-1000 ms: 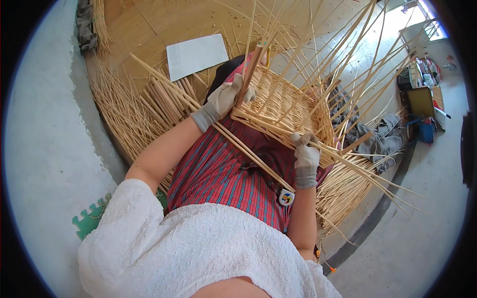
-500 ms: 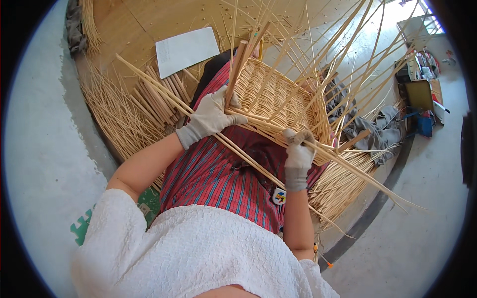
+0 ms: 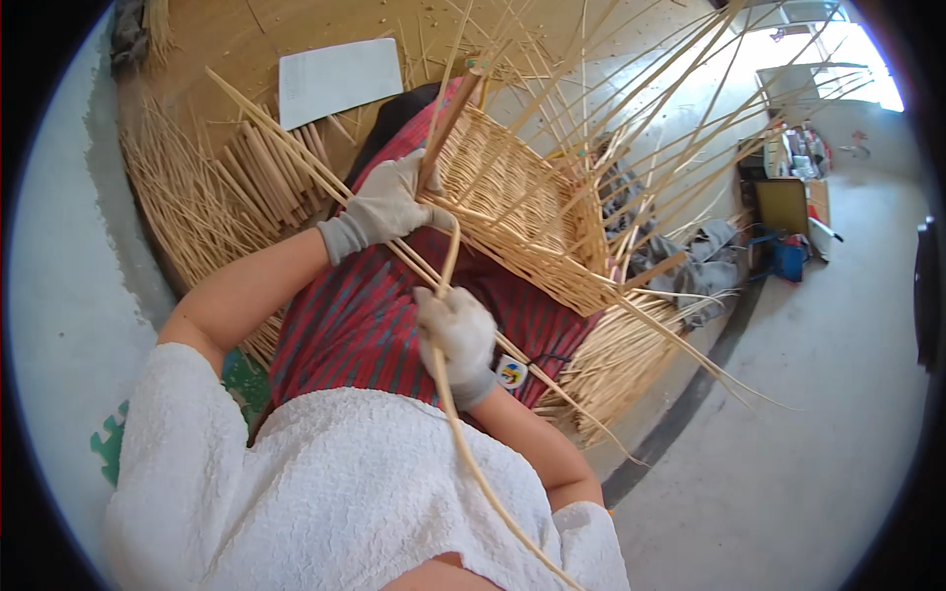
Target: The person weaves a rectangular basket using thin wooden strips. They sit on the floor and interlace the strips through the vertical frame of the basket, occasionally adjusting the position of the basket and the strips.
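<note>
A partly woven wicker basket (image 3: 512,177) lies tilted across my lap, long loose canes fanning out from its far and right sides. My gloved left hand (image 3: 389,200) is closed on its near left corner, beside an upright wooden stick (image 3: 449,128). Long canes (image 3: 296,148) pass under that hand and run on down to the right. Below the basket, my gloved right hand (image 3: 458,340) is closed on a pale cane (image 3: 463,443). This cane bends sharply near my left thumb and trails down over my white top.
Cut wooden sticks (image 3: 266,172) and a heap of thin canes (image 3: 177,197) lie at the left, near a white sheet (image 3: 340,81). More canes (image 3: 611,364) and grey cloth (image 3: 705,261) are at the right. A crate of items (image 3: 788,197) stands farther right.
My right hand has moved from the basket's near edge down and left, drawing a cane toward me and bending it at the left corner. My left hand keeps its hold on the corner.
</note>
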Motion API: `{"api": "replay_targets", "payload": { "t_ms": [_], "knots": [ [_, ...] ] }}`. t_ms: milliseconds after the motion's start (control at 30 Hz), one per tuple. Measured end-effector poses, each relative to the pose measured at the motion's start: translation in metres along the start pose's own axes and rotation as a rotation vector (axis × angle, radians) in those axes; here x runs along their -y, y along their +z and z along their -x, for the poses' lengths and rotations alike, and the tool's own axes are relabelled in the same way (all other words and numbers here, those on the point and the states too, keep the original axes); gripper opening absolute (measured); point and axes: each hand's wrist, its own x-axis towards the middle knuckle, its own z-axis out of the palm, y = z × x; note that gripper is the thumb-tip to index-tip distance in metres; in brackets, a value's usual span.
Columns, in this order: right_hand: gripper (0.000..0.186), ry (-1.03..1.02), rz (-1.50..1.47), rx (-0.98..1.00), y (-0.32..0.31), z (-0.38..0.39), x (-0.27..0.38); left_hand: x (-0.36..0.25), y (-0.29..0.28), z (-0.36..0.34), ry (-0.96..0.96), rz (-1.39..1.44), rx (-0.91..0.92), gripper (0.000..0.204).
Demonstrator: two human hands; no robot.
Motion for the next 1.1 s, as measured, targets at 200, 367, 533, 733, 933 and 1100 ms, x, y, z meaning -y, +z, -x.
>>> {"api": "replay_targets", "payload": {
  "t_ms": [200,367,533,733,933,1100],
  "knots": [
    [0.013,-0.027,0.124,0.004,-0.028,-0.035,-0.023,-0.006,-0.002,0.001,-0.082,0.1,-0.007,0.048],
    [0.05,0.221,0.112,-0.072,-0.049,-0.138,-0.052,-0.005,0.011,-0.003,-0.188,0.122,-0.177,0.044],
    [0.094,0.083,0.142,-0.055,0.004,-0.215,-0.112,-0.017,0.019,-0.006,-0.297,0.151,-0.2,0.042],
    [0.055,0.44,-0.927,-0.651,0.026,-0.252,-0.125,-0.013,0.019,-0.005,-0.287,0.142,-0.185,0.041],
    [0.032,0.232,-0.906,-0.78,0.02,-0.168,-0.065,0.012,0.025,0.001,-0.204,0.221,-0.223,0.031],
    [0.038,0.332,-1.07,-0.7,-0.021,-0.046,-0.105,0.016,0.003,-0.004,-0.281,0.264,-0.022,0.033]
  ]
}}
